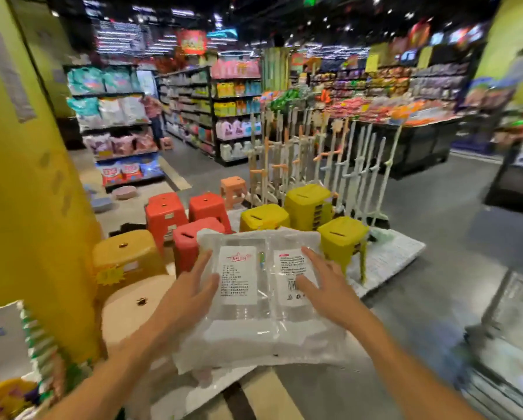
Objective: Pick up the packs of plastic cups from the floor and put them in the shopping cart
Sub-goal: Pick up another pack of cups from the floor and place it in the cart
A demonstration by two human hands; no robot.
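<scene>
Two clear packs of plastic cups (pixel 263 304) with white printed labels lie side by side, lifted in front of me at chest height. My left hand (pixel 190 292) holds the left edge, its thumb on top of the left label and its fingers under the pack. My right hand (pixel 323 286) holds the right edge with its fingers spread over the right label. The shopping cart (pixel 511 344) shows as blurred wire mesh at the lower right edge. More clear packaging (pixel 211 386) lies on the floor below the packs.
Red stools (pixel 169 216) and yellow stools (pixel 342 237) stand on the floor just ahead, and tan stools (pixel 126 256) to the left. A yellow pillar (pixel 26 207) fills the left side. White drying racks (pixel 329 159) and shelves stand behind. Open grey floor (pixel 436 268) lies to the right.
</scene>
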